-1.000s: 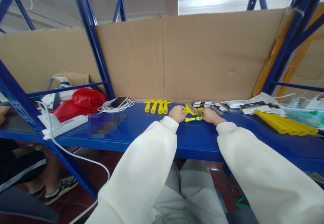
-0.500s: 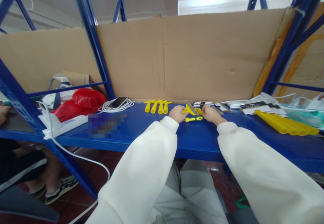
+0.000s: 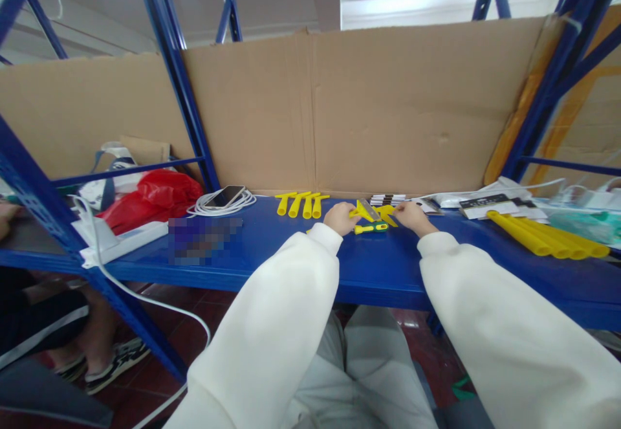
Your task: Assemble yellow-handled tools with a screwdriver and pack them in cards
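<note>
My left hand (image 3: pixel 340 218) is closed around the handle side of a yellow scraper (image 3: pixel 367 209), whose flat grey metal blade points right. Just to its right is a flat yellow plastic piece (image 3: pixel 387 214). The fingertips of my right hand (image 3: pixel 411 217) are pinched together at that piece's right edge; whether they grip it or something small is not clear. Below the scraper, a yellow and green screwdriver (image 3: pixel 371 228) lies on the blue shelf (image 3: pixel 301 254).
Several yellow scraper handles (image 3: pixel 307 206) stand in a row left of my hands. Small black-and-white packs (image 3: pixel 388 200) lie behind. To the right are long yellow tubes (image 3: pixel 546 238); to the left, a phone (image 3: pixel 226 196) on coiled white cable and a power strip (image 3: pixel 126 241). Cardboard (image 3: pixel 412 112) walls the back.
My right hand has shifted slightly right, away from the scraper, and more of the flat yellow piece shows. My left hand and the scraper stay in place.
</note>
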Available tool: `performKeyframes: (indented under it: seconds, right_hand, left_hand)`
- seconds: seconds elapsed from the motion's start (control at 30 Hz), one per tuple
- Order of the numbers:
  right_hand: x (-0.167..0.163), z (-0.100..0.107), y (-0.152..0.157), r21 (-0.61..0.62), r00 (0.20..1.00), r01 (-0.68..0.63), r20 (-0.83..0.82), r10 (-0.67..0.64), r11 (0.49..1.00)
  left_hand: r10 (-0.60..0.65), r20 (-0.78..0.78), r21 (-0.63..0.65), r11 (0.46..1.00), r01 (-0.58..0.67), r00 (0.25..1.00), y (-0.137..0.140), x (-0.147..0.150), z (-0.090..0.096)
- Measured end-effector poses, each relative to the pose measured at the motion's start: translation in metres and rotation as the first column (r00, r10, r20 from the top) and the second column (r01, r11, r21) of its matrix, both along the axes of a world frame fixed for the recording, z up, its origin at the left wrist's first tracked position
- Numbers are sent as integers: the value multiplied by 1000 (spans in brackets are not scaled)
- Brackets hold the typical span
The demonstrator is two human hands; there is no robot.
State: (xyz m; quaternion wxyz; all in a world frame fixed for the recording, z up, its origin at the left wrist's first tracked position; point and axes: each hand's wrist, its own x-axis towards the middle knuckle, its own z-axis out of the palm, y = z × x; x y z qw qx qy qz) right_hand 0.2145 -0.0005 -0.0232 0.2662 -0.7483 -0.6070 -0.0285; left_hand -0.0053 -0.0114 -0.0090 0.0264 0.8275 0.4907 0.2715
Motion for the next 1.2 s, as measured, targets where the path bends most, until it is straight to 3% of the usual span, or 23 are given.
performKeyframes:
  seconds: [0.17, 0.3, 0.77, 1.2]
  right_hand:
    - [7, 8, -3, 175, 994, 46, -104, -28, 983]
    - [9, 12, -6, 232, 986, 89, -160, -52, 969]
    - [15, 8, -3, 139, 998, 14, -63, -5, 990]
    - [10, 3, -5, -79, 1000, -10, 0, 10, 997]
  left_hand:
    - [7, 16, 2, 1000, -7, 1000, 0, 0, -1]
    - [3, -3, 3, 1000, -3, 1000, 1, 0, -1]
    - [6, 10, -2, 1000, -6, 1000, -1, 0, 0]
    - [0, -10, -9, 1000, 0, 1000, -1, 0, 1]
